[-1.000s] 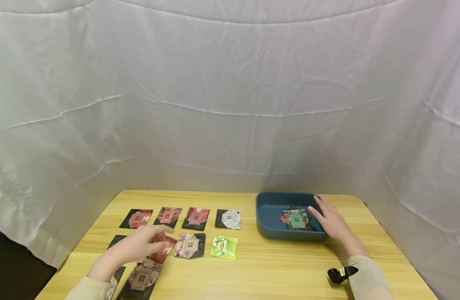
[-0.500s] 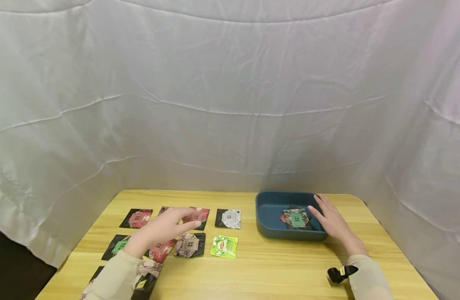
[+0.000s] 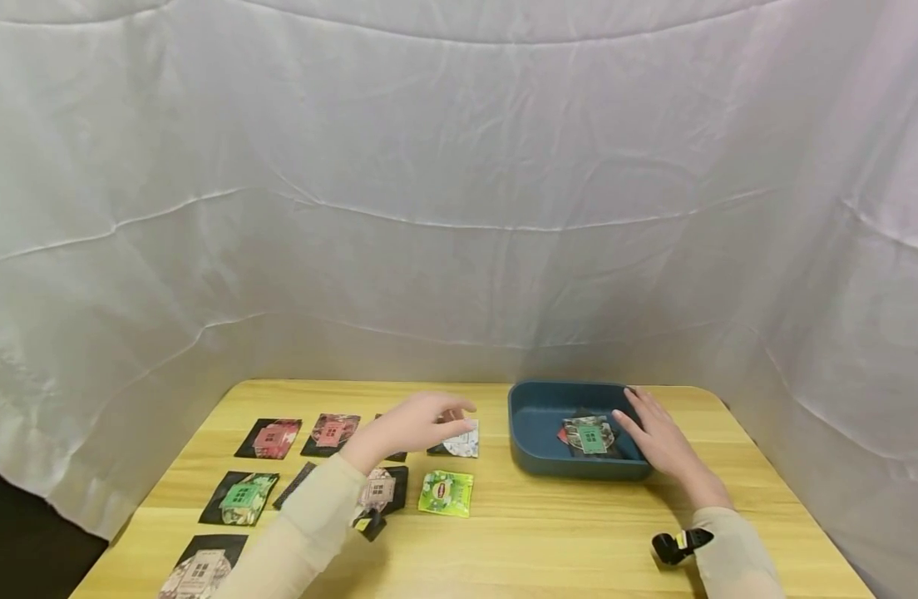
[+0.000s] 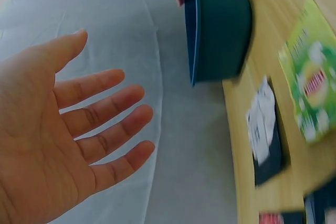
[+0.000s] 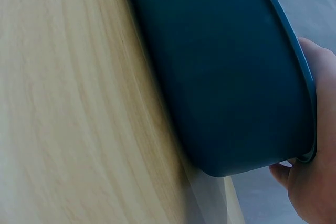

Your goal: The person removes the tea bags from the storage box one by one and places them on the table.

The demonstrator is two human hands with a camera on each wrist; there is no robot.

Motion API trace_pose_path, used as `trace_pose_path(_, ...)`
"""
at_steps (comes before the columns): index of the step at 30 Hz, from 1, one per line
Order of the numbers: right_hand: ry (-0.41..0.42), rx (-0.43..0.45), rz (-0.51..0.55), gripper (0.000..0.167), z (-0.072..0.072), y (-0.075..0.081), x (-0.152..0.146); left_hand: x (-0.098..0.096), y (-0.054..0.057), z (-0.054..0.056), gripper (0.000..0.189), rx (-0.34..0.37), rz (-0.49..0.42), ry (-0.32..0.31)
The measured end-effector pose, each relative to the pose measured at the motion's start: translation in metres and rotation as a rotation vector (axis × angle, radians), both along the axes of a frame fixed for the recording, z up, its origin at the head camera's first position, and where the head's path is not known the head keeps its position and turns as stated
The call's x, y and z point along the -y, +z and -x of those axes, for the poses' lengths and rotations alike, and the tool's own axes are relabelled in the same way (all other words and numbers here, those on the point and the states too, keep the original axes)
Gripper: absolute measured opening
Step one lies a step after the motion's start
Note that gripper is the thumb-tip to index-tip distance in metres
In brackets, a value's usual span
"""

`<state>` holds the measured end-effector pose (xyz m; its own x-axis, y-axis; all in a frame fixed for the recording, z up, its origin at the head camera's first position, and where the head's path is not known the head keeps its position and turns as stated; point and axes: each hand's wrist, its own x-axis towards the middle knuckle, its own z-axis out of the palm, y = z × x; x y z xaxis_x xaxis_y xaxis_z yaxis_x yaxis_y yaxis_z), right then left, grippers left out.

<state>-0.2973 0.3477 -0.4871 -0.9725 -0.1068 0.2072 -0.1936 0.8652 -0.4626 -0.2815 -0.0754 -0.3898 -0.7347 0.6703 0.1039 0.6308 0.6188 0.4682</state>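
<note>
My left hand (image 3: 408,428) hovers over the table's back row, its fingers loosely extended, holding nothing. In the left wrist view its palm and spread fingers (image 4: 100,116) show against the curtain. Just beneath it lies a black-and-white tea sachet (image 3: 462,439), partly hidden by the fingers. My right hand (image 3: 664,445) holds the right end of a dark blue plastic bin (image 3: 579,471), thumb over the rim and fingers on the outside, as the right wrist view also shows. Inside the bin rests a green-labelled tea sachet (image 3: 592,436), a red corner poking out under it.
A green-yellow Lipton tea sachet (image 3: 446,493) lies in front of the white one. Further left are red-labelled sachets (image 3: 270,438), a green-labelled sachet (image 3: 239,497) and a beige-labelled sachet (image 3: 199,567). My left sleeve covers others. Grey curtain (image 3: 429,208) surrounds the wooden table.
My left hand has moved right and away from me, from above the red sachets on the left to above the white one. My right hand and the bin stay put.
</note>
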Motion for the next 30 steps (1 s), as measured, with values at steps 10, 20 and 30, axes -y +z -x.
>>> trace_pose_path(10, -0.001, -0.007, 0.004, 0.075, -0.001, 0.001, 0.001, -0.07, -0.011, 0.024, 0.046, 0.034, -0.022, -0.058)
trace_pose_path(20, -0.002, 0.013, 0.005, 0.076, -0.004, 0.002, 0.0, -0.132, -0.031, 0.041, 0.045, 0.107, -0.063, -0.082)
trace_pose_path(30, -0.009, 0.028, -0.002, 0.077, -0.003, 0.002, 0.0, -0.169, -0.043, 0.051, 0.048, 0.15, -0.039, 0.005)
